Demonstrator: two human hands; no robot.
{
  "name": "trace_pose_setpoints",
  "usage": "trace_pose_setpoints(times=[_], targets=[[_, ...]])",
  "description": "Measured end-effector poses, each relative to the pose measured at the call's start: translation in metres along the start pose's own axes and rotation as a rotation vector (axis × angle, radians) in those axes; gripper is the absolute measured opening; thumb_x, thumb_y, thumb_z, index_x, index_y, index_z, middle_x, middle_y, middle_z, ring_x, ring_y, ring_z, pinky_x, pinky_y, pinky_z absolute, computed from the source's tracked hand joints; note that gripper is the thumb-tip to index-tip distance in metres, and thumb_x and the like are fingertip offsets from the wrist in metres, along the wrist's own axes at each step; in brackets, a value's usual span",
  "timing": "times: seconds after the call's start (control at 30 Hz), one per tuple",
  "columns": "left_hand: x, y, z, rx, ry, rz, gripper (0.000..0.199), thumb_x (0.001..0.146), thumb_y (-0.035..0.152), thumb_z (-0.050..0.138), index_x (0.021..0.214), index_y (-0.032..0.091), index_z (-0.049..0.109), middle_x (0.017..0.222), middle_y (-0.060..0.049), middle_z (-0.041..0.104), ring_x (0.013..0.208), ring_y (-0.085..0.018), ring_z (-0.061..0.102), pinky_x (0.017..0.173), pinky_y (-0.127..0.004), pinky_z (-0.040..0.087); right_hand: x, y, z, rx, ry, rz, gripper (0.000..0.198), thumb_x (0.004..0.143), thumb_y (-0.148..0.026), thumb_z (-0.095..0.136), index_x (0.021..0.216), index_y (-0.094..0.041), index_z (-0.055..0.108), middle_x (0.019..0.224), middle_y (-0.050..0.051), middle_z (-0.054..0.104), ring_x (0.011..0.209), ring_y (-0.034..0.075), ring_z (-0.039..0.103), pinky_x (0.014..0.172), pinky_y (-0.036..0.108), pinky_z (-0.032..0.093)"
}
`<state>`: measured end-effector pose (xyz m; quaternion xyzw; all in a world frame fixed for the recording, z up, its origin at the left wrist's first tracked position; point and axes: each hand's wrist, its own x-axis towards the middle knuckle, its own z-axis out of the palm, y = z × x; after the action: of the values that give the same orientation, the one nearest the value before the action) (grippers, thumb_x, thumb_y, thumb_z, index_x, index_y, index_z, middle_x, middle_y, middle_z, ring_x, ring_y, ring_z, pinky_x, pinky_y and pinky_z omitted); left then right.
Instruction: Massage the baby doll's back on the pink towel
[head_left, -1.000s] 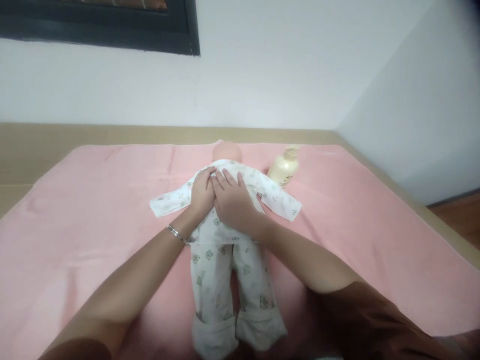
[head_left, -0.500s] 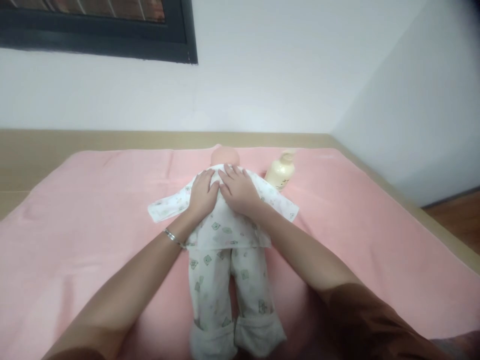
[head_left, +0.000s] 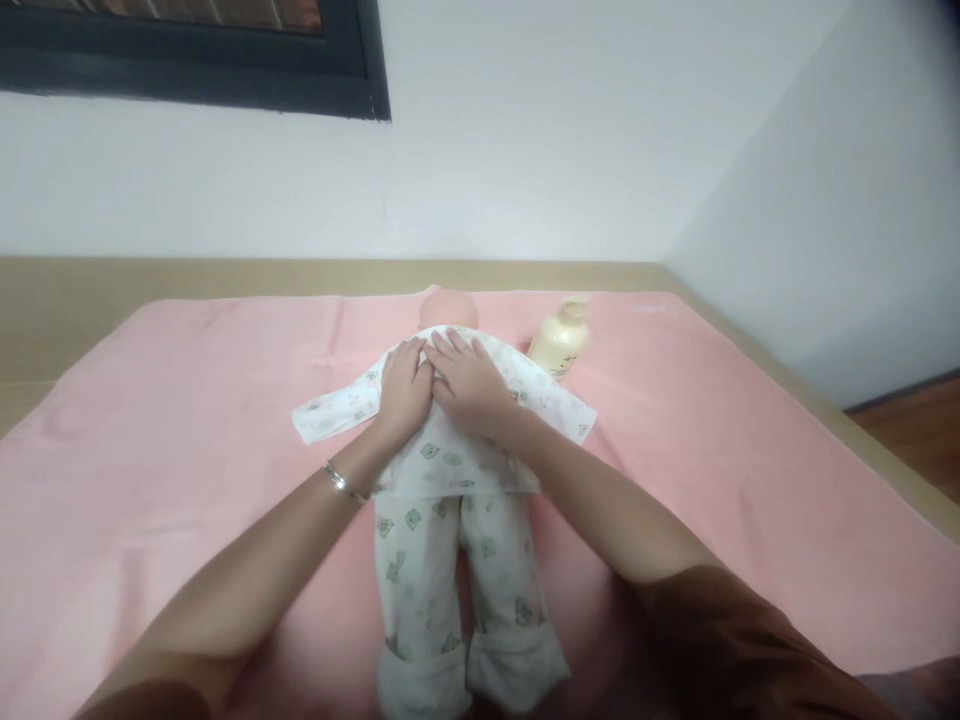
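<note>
A baby doll (head_left: 448, 308) lies on a pink sheet, the rounded top of its bare head pointing away from me. It wears a white printed long-sleeved top (head_left: 450, 462) and matching trousers (head_left: 420, 590) with turned-up cuffs. My left hand (head_left: 405, 390) rests on the upper left of the top, fingers stretched out. My right hand (head_left: 469, 380) lies flat beside it on the upper right, its fingers spread and touching the left hand near the middle. Neither hand holds anything. The sleeves stretch out to both sides.
A cream pump bottle (head_left: 559, 342) stands tilted in view just beyond the right sleeve. The pink sheet (head_left: 187, 400) covers a surface with a wooden edge (head_left: 540, 274) at the back. Behind are a white wall (head_left: 525, 150) and a dark window frame (head_left: 225, 80).
My right hand has slid slightly left on the doll's top, closer to my left hand. My left hand, the doll and the bottle stay nearly where they were.
</note>
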<state>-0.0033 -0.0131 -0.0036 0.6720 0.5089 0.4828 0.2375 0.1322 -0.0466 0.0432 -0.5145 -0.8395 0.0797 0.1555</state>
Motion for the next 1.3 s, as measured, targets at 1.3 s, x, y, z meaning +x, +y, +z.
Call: trace_pose_setpoints(times=[1.3], targets=[[-0.007,0.021,-0.007,0.434,-0.146,0.049,0.047,0.096,0.023,0.031,0.133,0.009,0.057,0.144,-0.02,0.057,0.14,-0.031,0.049,0.121,-0.056,0.036,0.005,0.023,-0.015,0.017,-0.134,-0.043,0.064,0.099,-0.032,0.035,0.16,-0.015,0.028,0.171,0.009,0.016,0.159,0.033,0.012,0.128,0.058,0.011]])
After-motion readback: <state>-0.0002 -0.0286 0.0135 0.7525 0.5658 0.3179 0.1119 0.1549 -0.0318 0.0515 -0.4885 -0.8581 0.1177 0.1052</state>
